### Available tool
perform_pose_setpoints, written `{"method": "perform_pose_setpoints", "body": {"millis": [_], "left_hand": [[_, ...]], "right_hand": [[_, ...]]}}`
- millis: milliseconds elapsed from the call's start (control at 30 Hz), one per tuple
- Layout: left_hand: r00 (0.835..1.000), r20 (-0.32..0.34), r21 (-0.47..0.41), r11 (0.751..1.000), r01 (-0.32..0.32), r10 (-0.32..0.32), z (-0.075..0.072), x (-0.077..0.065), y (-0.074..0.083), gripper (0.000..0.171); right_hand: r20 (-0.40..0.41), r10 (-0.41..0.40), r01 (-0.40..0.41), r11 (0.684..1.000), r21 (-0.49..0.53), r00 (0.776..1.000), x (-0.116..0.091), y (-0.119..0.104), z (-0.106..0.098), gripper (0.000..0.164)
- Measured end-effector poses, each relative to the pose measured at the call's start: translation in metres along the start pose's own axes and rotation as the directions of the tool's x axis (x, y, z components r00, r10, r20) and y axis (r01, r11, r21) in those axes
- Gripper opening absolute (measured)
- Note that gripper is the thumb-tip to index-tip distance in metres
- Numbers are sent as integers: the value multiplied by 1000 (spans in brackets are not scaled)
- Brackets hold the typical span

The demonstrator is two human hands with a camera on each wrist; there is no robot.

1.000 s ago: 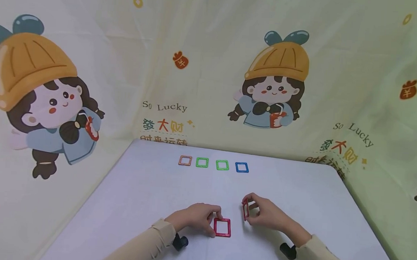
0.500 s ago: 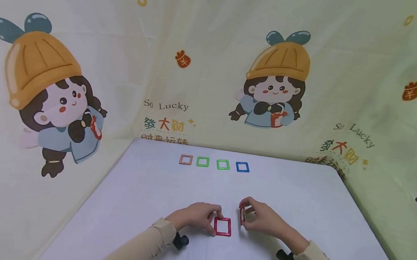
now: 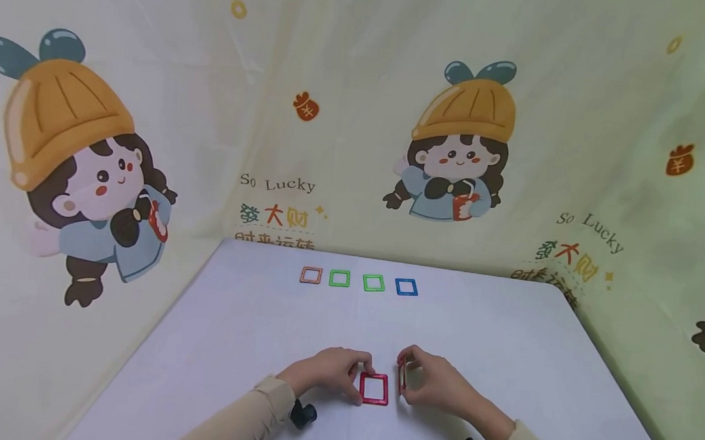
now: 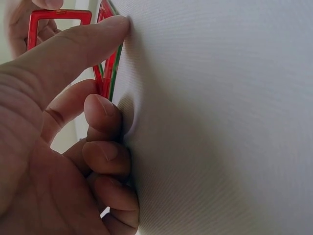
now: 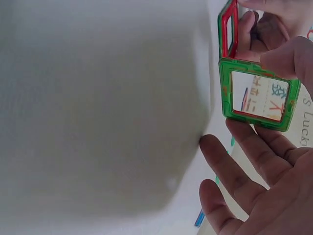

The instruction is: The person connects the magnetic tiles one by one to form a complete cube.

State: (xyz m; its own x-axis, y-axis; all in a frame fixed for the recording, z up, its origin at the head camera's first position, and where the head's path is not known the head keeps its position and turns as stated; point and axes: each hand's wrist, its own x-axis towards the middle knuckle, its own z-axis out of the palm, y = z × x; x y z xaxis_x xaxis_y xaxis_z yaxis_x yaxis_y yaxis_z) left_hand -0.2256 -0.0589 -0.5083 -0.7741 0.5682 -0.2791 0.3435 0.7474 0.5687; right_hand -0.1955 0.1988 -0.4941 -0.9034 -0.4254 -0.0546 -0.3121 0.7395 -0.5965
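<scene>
Two of the six frames in sight are being handled, and nothing on the table is standing joined. At the near side, the left hand is pinching the flat frame by its left corners, thumb near and forefinger far, with the other fingers curling beneath the palm. Just right of it, the right hand is pinching the upright frame between thumb and fingers, with the remaining fingers spreading loosely. Both frames are showing red on one face and green on the other; whether each is two stacked pieces is not clear. The head view is showing a narrow gap between them, so the pair seems close but not connected; whether the upright frame is touching the table is hard to tell. At the far side, four frames are lying flat in a spaced row, orange frame, left green frame, right green frame and blue frame, all untouched and unjoined.
</scene>
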Motion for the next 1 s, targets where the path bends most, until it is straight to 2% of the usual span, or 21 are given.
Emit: {"method": "perform_pose_setpoints", "body": {"millis": [267, 533, 800, 1000], "left_hand": [[1000, 5, 8, 1000, 14, -15, 5, -5, -2, 40], [1000, -12, 2, 1000, -11, 11, 2, -4, -1, 40], [1000, -5, -33, 999, 7, -8, 5, -4, 1, 40], [1000, -12, -5, 1000, -4, 4, 3, -3, 1, 41]], "right_hand": [[7, -18, 18, 1000, -19, 1000, -1, -2, 10, 52], [-27, -29, 27, 997, -76, 999, -2, -5, 9, 53], [-21, -16, 15, 998, -63, 1000, -3, -5, 11, 53], [-33, -34, 32, 997, -65, 999, 0, -3, 12, 52]]}}
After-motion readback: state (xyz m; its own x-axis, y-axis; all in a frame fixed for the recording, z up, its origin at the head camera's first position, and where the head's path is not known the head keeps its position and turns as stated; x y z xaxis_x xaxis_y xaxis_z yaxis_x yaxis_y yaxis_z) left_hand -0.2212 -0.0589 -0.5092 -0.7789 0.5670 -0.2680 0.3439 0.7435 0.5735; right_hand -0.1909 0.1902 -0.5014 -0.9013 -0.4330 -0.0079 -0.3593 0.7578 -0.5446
